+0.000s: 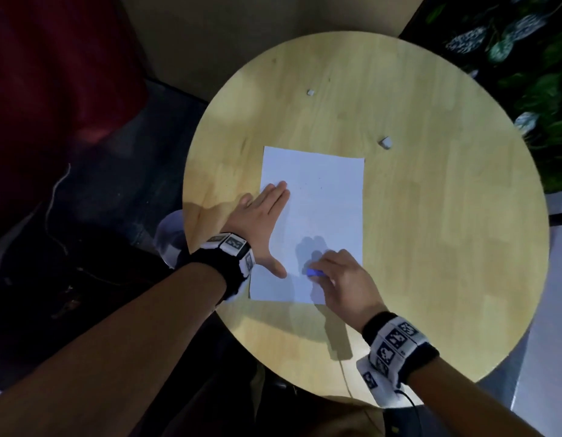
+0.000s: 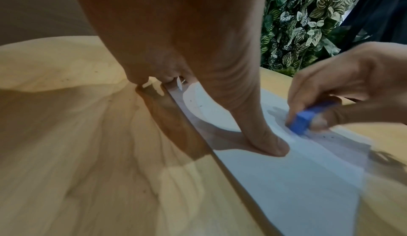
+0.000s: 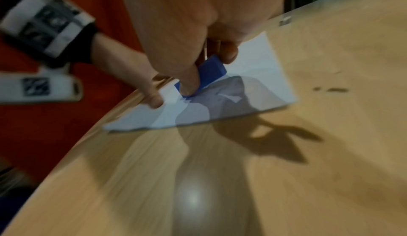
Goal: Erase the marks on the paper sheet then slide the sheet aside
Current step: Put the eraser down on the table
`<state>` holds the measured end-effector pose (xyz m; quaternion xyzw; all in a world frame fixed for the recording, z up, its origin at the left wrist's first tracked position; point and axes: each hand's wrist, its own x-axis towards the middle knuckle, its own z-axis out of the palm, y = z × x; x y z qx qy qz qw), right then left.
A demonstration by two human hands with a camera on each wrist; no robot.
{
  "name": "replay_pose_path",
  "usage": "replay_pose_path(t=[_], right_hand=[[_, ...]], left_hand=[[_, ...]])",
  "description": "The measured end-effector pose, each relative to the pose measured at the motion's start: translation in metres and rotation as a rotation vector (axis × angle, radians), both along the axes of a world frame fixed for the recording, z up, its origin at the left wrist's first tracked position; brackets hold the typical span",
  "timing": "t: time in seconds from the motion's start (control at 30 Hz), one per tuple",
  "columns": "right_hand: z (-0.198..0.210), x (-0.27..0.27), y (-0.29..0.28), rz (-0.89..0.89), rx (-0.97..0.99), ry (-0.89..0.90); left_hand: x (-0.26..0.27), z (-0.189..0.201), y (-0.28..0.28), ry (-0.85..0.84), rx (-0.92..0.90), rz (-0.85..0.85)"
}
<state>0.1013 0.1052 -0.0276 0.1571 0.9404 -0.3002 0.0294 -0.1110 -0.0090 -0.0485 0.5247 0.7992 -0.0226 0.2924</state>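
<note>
A white paper sheet lies on the round wooden table, toward its left side. My left hand lies flat on the sheet's left edge, fingers straight and thumb spread, pressing it down; its thumb shows pressed on the paper. My right hand pinches a blue eraser against the near part of the sheet. The eraser touches the paper, with faint specks beside it. In the right wrist view the eraser sits between thumb and fingers over the sheet.
Two small grey-white bits lie on the table beyond the sheet, one far back and one near the sheet's far right corner. Leafy plants stand at the back right. A red seat is on the left.
</note>
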Motion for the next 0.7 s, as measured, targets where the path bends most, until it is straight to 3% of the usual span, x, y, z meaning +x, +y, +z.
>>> replay_pose_path(t=[0.1,0.2,0.37,0.47,0.6,0.7], right_hand=[[0.003,-0.013,0.052,-0.277,-0.034,0.076],[-0.001,-0.037,0.114,-0.562,-0.038,-0.001],[0.0,-0.051,0.165,-0.717,-0.084,-0.084],[-0.007,-0.045,0.178,-0.795,-0.015,-0.119],[-0.012,-0.039,0.167,-0.667,0.363,-0.068],[-0.009,-0.054,0.129,-0.297,0.38,0.171]], left_hand=[[-0.002,-0.001,0.0,-0.019,-0.006,-0.003],[-0.003,-0.001,0.001,-0.044,-0.024,-0.003],[0.0,0.003,0.002,-0.02,-0.043,0.004],[0.001,0.006,0.003,-0.015,-0.052,0.004],[0.001,0.007,0.002,-0.012,-0.032,0.0],[0.001,0.009,0.003,-0.034,-0.033,0.006]])
